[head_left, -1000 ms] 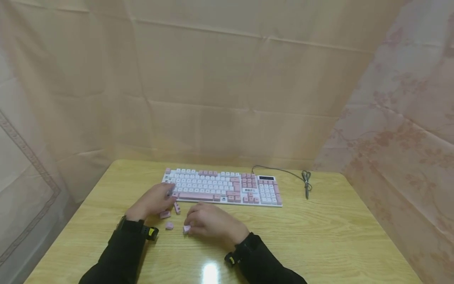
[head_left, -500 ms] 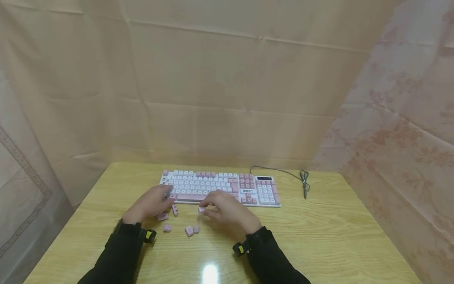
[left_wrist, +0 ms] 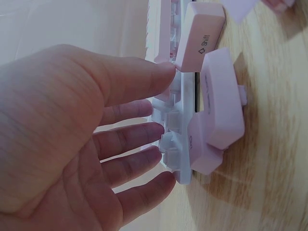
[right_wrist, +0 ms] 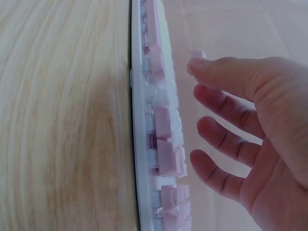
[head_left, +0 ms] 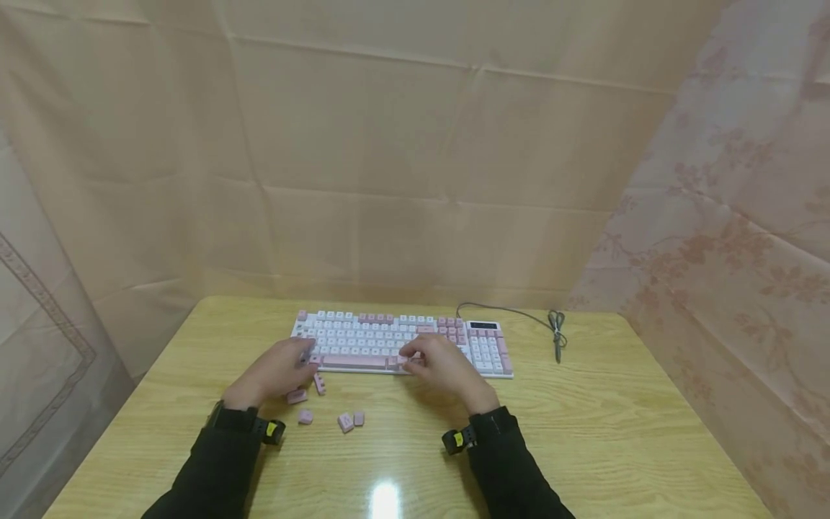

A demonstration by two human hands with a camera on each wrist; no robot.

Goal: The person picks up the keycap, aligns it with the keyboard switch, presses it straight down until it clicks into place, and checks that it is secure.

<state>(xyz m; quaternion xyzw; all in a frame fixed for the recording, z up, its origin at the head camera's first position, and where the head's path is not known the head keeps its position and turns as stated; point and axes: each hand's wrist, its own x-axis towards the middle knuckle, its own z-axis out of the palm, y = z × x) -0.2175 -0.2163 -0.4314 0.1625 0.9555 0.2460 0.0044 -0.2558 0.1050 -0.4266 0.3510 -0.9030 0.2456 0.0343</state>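
Observation:
A pink and white keyboard (head_left: 363, 339) lies across the table. My left hand (head_left: 277, 371) rests on its left end; in the left wrist view the thumb touches the front edge and the fingers lie over bare key switches (left_wrist: 171, 156). My right hand (head_left: 447, 364) pinches a small pink keycap (right_wrist: 198, 54) between thumb and forefinger, just above the bottom row right of the space bar (head_left: 357, 361). Beside the left hand lie loose pink keycaps, among them a Shift keycap (left_wrist: 204, 36), a long keycap (left_wrist: 224, 98) and a Ctrl keycap (left_wrist: 204, 154).
Several loose pink keycaps are on the wooden table (head_left: 583, 432) in front of the keyboard, including a pair side by side, one a larger keycap (head_left: 346, 422) and one a smaller keycap (head_left: 359, 418). A bundled cable (head_left: 558, 335) lies at the right.
My right hand has picked up a keycap from among the loose ones and carried it right and away from me, over the keyboard's bottom row. The left hand has stayed at the keyboard's left end.

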